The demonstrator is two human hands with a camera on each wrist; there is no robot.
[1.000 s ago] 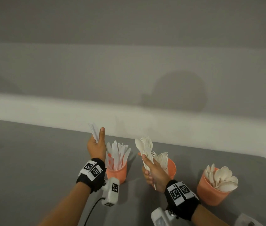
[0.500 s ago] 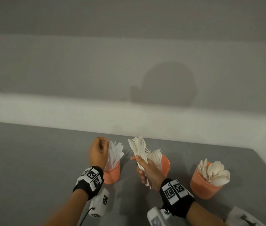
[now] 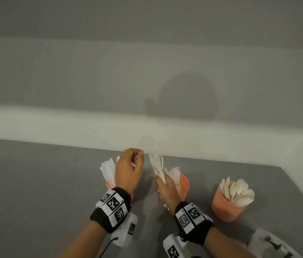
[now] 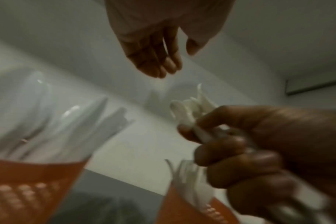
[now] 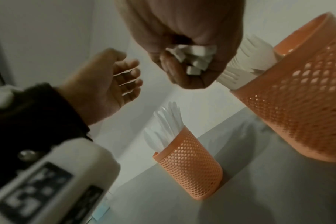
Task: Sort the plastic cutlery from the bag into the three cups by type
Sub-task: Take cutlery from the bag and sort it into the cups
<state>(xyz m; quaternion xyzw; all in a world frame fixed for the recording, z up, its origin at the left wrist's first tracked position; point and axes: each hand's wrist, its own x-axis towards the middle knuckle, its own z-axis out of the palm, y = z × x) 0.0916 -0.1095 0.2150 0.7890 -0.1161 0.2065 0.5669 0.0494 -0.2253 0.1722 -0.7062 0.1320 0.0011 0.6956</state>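
left hand (image 3: 128, 171) raised, palm empty, fingers loosely curled; right hand (image 3: 166, 190) fisted round a bundle of white handles, thumb up; both forearms reach forward, wrists banded

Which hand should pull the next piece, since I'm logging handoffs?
Probably left: the left hand is free beside the bundle of white plastic cutlery, which the right hand grips.

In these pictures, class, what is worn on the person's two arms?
Both forearms are bare, with no sleeves. The left wrist carries a black band set with square black-and-white coded tags, and the right wrist carries the same. Under each band hangs a white camera box bearing its own tag; a dark cable trails from the left one.
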